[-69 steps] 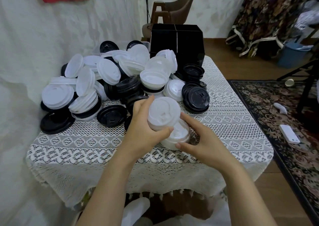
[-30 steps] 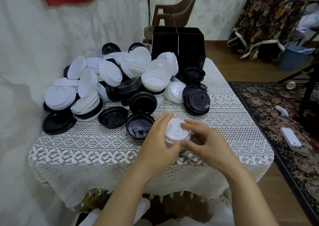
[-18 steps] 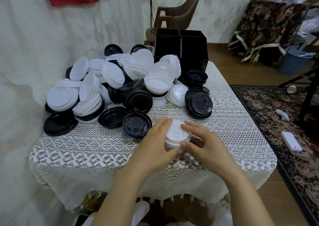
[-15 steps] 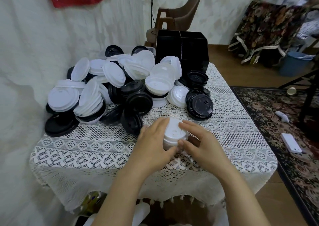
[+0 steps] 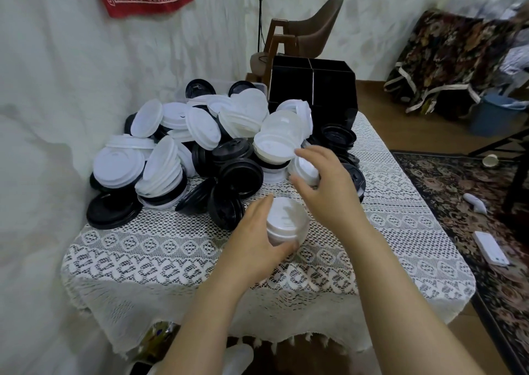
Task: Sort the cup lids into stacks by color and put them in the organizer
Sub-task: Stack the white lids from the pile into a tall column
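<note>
A short stack of white lids [image 5: 286, 220] stands on the lace tablecloth near the table's front. My left hand [image 5: 254, 243] wraps around its left and front side. My right hand [image 5: 326, 185] hovers just beyond the stack with fingers spread, over a white lid [image 5: 305, 168] at the pile's edge; I cannot tell whether it touches it. Behind lies a big mixed pile of white lids [image 5: 200, 128] and black lids [image 5: 240, 171]. The black organizer [image 5: 312, 85] stands at the table's far edge.
A wall runs along the left side of the table [image 5: 143, 248]. A brown chair [image 5: 303, 30] stands behind the organizer. On the patterned rug at right lie a white phone-like object [image 5: 491, 248] and a small white item [image 5: 475, 202].
My right hand has left the white stack and moved forward to the pile's edge, fingers spread. My left hand stays on the stack. The view has tilted slightly.
</note>
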A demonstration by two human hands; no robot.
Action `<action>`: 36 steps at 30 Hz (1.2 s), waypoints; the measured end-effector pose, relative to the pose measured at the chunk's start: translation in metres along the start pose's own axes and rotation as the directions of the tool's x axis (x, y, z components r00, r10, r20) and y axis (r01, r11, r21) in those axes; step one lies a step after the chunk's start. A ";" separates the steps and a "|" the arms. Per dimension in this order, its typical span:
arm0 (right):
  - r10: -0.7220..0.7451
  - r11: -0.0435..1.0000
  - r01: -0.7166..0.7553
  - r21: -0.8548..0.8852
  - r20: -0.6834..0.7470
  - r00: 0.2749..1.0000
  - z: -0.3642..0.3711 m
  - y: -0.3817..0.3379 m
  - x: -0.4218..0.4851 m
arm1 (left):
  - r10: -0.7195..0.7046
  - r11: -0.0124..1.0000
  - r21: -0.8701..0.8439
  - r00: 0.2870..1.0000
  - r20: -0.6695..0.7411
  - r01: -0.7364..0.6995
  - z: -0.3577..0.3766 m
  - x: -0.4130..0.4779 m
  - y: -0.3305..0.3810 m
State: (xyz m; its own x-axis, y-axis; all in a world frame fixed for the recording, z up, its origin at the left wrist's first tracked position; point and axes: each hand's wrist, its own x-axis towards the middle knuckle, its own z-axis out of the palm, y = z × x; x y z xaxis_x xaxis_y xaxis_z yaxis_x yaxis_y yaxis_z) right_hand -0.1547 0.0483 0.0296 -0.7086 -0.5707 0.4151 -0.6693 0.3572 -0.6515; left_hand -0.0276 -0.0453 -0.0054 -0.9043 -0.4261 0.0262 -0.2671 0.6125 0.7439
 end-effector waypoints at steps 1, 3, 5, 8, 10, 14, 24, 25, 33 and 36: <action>-0.018 0.998 0.019 -0.058 0.019 1.000 0.004 -0.001 0.010 | -0.002 1.000 -0.003 1.000 0.002 0.002 0.000 0.000 0.000; -0.040 0.987 0.050 -0.151 0.069 0.997 0.013 0.001 0.025 | -0.005 1.000 -0.011 1.000 0.003 0.005 0.000 0.001 -0.001; -0.049 0.982 0.066 -0.179 0.098 0.994 0.019 0.005 0.032 | -0.005 1.000 -0.015 1.000 0.006 0.005 -0.001 0.001 0.000; -0.076 0.993 0.077 -0.094 0.018 0.997 0.017 0.006 0.033 | -0.008 1.000 -0.025 1.000 0.014 0.008 -0.001 0.000 -0.001; -0.052 0.998 0.054 0.030 -0.070 0.996 0.004 0.002 0.028 | -0.012 1.000 -0.029 1.000 0.016 0.012 -0.001 0.000 -0.001; 0.103 0.957 -0.070 0.280 -0.105 0.989 -0.033 0.003 0.010 | -0.019 0.999 -0.028 1.000 0.016 0.019 -0.001 0.000 -0.001; 0.431 0.893 -0.444 -0.072 0.422 0.798 -0.054 0.042 -0.030 | -0.028 0.999 -0.036 0.999 0.020 0.029 0.000 -0.001 0.002; 0.412 0.906 -0.417 -0.078 0.395 0.821 -0.051 0.043 -0.032 | -0.027 0.999 -0.039 0.999 0.019 0.028 0.000 -0.001 0.002; 0.262 0.963 -0.261 -0.060 0.414 0.872 -0.061 0.063 -0.071 | -0.031 0.997 -0.063 0.999 0.037 0.033 -0.001 0.000 -0.001; 0.229 0.972 -0.230 -0.044 0.385 0.894 -0.058 0.063 -0.075 | -0.022 0.996 -0.083 0.999 0.043 0.025 -0.001 0.000 -0.001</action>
State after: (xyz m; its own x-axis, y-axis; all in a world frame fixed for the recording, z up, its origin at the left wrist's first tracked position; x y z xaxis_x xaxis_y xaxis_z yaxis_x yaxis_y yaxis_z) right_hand -0.1565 0.1571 -0.0057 -0.7004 -0.7134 -0.0227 -0.4979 0.5111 -0.7006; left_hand -0.0267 -0.0465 -0.0053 -0.9117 -0.4104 -0.0185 -0.2612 0.5443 0.7972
